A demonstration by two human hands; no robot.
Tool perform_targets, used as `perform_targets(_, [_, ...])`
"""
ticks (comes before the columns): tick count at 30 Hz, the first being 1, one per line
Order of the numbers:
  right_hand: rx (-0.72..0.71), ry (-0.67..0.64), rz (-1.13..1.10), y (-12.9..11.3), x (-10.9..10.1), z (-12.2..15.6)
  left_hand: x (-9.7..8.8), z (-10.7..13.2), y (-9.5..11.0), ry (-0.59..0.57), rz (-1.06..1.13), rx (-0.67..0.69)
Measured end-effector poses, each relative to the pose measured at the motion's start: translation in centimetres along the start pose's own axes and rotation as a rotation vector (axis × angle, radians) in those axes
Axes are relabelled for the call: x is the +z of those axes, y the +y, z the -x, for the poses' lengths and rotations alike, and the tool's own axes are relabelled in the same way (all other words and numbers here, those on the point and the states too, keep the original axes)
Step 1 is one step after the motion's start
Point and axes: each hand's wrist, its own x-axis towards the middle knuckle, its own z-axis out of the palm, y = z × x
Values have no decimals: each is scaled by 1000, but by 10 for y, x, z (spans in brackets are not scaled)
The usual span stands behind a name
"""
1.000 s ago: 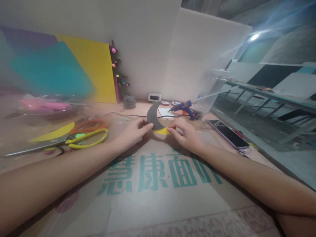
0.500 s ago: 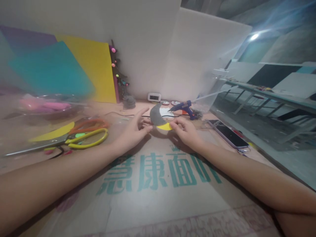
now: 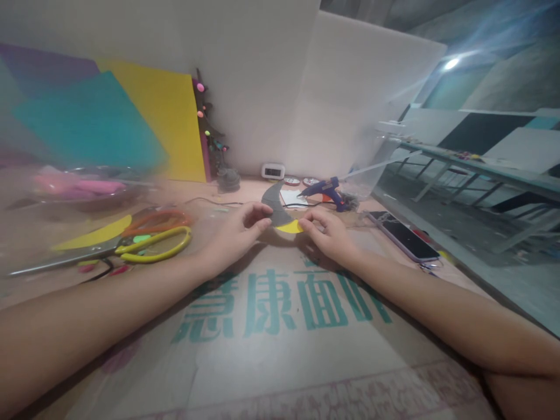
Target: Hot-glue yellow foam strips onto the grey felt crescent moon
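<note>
A crescent-shaped piece (image 3: pixel 275 202), dark grey with a yellow part at its lower right, is held upright above the table by both hands. My right hand (image 3: pixel 326 232) pinches the yellow end between thumb and fingers. At the left edge of the grey part, my left hand (image 3: pixel 247 233) has its thumb and fingers closed on the piece. Just behind the crescent lies a white paper (image 3: pixel 294 199), and a blue glue gun (image 3: pixel 324 189) rests beside it with its nozzle toward the paper.
Scissors with yellow and orange handles (image 3: pixel 153 248) and a yellow crescent cutout (image 3: pixel 94 234) lie at left. A phone (image 3: pixel 405 236) is on the right. Behind stand a small white clock (image 3: pixel 273 171), a dark decorated branch (image 3: pixel 214 137) and coloured sheets (image 3: pixel 164 122).
My left hand's raised, spread fingers have come down and closed on the grey part. The crescent has shifted slightly left, while my right hand keeps its pinch.
</note>
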Motion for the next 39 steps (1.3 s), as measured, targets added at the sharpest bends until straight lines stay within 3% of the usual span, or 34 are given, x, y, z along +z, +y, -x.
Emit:
perform_targets(6, [-302, -27, 61, -1, 1, 3, 1, -3, 0, -18, 101, -60])
perform_targets(11, [-496, -67, 249, -6, 0, 4, 0, -1, 8, -80, -59, -11])
perform_targets(15, [-588, -66, 362, -12, 0, 5, 0, 0, 12, -48, -260, -13])
perform_targets(19, [-606, -92, 365, -15, 0, 6, 1, 1, 14, -66, -266, 12])
perform_targets(27, [-530, -240, 271, -18, -3, 7, 4, 5, 16, 53, -106, -66])
perform_targets(31, [-475, -231, 172, -17, -5, 8, 2, 3, 12, 98, -78, -233])
perform_targets(35, [-236, -43, 71, -12, -3, 6, 1, 2, 4, 92, 86, -331])
perform_targets(39, [-3, -83, -23, -8, 2, 0, -1, 2, 2, 18, 127, -327])
